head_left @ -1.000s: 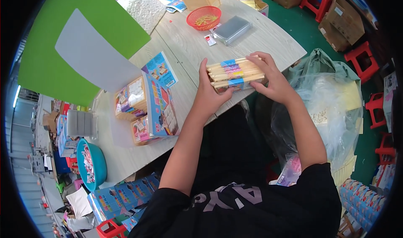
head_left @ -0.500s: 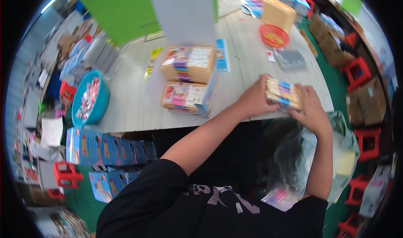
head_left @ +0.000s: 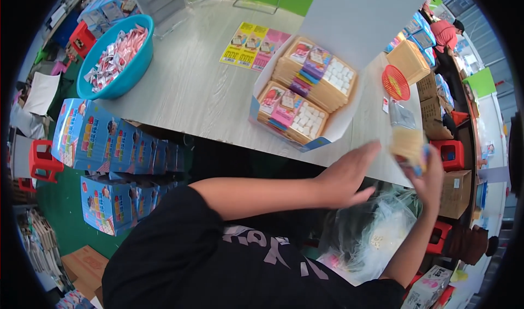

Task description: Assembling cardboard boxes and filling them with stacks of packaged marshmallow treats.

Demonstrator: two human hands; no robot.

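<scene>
Head view — since the earlier frame the left hand has come off the stack of flat packets, fingers spread wide, just left of it. Right hand grips the stack over the table edge, right of the open carton.

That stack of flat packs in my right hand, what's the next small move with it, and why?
Probably carry the stack of flat packs leftward to the open carton and lower it beside the rows already in there. The right hand holds it at the table edge, the left hand is open and off it, and the carton holds similar packs lying flat, apparently with some room near its front wall.
</scene>
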